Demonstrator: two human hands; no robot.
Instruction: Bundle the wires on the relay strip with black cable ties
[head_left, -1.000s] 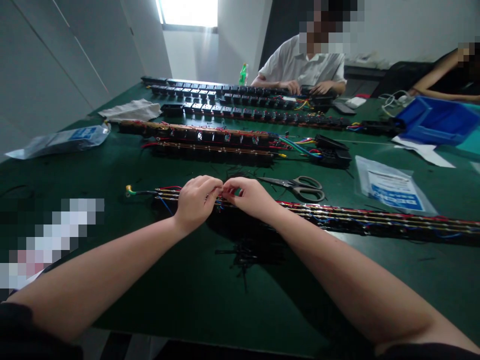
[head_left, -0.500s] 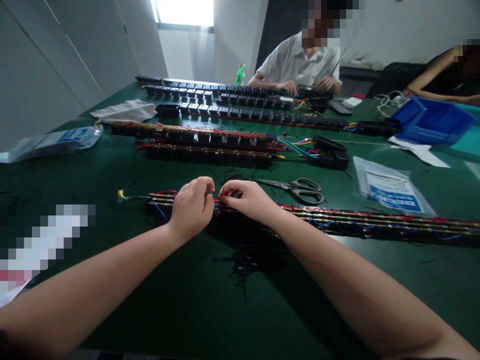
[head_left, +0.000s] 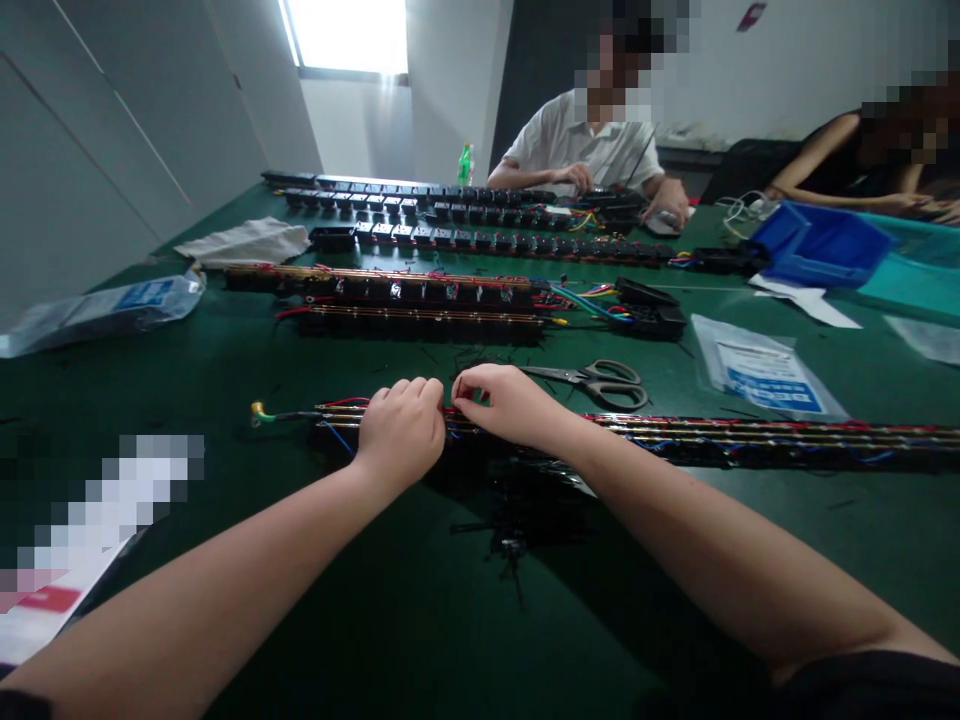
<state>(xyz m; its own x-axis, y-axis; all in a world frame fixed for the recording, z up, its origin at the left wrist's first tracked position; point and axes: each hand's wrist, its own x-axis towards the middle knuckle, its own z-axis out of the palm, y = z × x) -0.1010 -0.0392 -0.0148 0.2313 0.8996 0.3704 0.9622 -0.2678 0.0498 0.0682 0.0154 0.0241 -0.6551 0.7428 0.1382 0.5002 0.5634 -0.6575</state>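
Note:
A long strip of black sockets with copper bars and red and blue wires [head_left: 750, 438] lies across the green table in front of me. My left hand [head_left: 401, 432] rests on its left part with the fingers curled down onto the wires. Just to its right, my right hand [head_left: 506, 402] pinches something small at the strip; I cannot make out what. A green-yellow wire end [head_left: 260, 411] sticks out at the strip's left end. Cut black tie ends [head_left: 510, 520] lie scattered below my hands.
Scissors [head_left: 592, 378] lie just behind my right hand. Several more socket strips [head_left: 420, 300] fill the table's middle and far side. Plastic bags [head_left: 757, 375] lie right and left, a blue bin [head_left: 817, 245] at the far right. Two people work at the far end.
My head has shifted, so the scene sits slightly differently in view. Both hands stay together on the strip; my left hand's fingers have curled further down over the wires.

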